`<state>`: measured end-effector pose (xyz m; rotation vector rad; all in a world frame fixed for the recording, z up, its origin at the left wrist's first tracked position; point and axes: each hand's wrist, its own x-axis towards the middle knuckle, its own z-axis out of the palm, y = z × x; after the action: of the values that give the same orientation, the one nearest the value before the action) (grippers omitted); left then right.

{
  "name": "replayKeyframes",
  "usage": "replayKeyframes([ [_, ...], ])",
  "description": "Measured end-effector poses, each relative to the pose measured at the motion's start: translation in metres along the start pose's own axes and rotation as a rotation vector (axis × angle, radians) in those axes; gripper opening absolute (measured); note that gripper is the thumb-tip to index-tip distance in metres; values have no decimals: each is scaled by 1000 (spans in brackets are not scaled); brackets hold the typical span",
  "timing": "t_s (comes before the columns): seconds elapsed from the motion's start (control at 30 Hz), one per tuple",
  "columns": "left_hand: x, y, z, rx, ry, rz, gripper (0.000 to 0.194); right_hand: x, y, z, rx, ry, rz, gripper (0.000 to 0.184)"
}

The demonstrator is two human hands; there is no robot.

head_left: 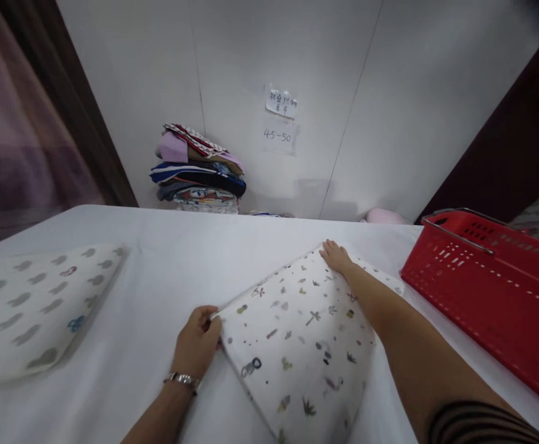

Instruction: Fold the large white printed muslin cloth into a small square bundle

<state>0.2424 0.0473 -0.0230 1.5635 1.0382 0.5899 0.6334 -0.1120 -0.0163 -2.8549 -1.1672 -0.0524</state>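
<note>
Lying on the white counter to the left of the red basket, the printed cloth meets both hands. Farther from the basket, the left hand pinches a corner between thumb and fingers; nearer it, the right hand presses flat, fingers extended, gripping no visible fabric. Good alignment probably requires a steady pinched corner and a taut edge between them.

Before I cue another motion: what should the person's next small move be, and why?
I'd probably slide the right hand rightward to straighten the flap of printed cloth, since it juts out toward the red basket. That hand rests close by, and the left hand pinches the left corner, which should help steady the rest.
</note>
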Motion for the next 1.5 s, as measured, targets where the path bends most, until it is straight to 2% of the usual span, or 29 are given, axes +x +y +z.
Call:
replayKeyframes([
  [0.13,-1,2,2,6,5,33,30,-19,-15,-4,14,-10,-10,58],
  [0.23,-1,3,3,17,10,36,25,-38,-31,-5,44,-77,-67,62],
  [0.33,0,3,4,1,15,28,23,-56,-47,-11,99,-122,-52,65],
  [0.53,3,3,4,1,-17,25,23,-102,-83,-28,155,-115,-189,59],
  [0.6,4,4,4,9,-17,16,23,-122,-98,-39,161,-99,-194,58],
  [0.67,6,4,4,7,-23,13,23,-149,-117,-51,180,-63,-215,58],
  [0.77,9,5,4,9,-34,15,24,-210,-150,-65,298,-80,-452,57],
  [0.83,10,7,3,12,-41,7,25,-258,-170,-66,358,-131,-635,65],
  [0.9,8,10,2,15,-43,-5,27,-302,-182,-62,373,-141,-688,72],
  [0.97,4,14,1,17,-40,-16,28,-333,-185,-54,337,-122,-678,74],
  [1.07,0,18,1,19,-21,-27,29,-354,-179,-43,255,-97,-583,66],
  [1.17,1,22,2,20,-18,-61,29,-358,-170,-35,197,-94,-512,63],
  [1.3,7,28,1,31,-36,-121,27,-363,-161,-34,153,-84,-517,68],
  [1.5,5,40,-3,140,-68,-112,6,-361,-153,-32,127,-6,-541,62],
])
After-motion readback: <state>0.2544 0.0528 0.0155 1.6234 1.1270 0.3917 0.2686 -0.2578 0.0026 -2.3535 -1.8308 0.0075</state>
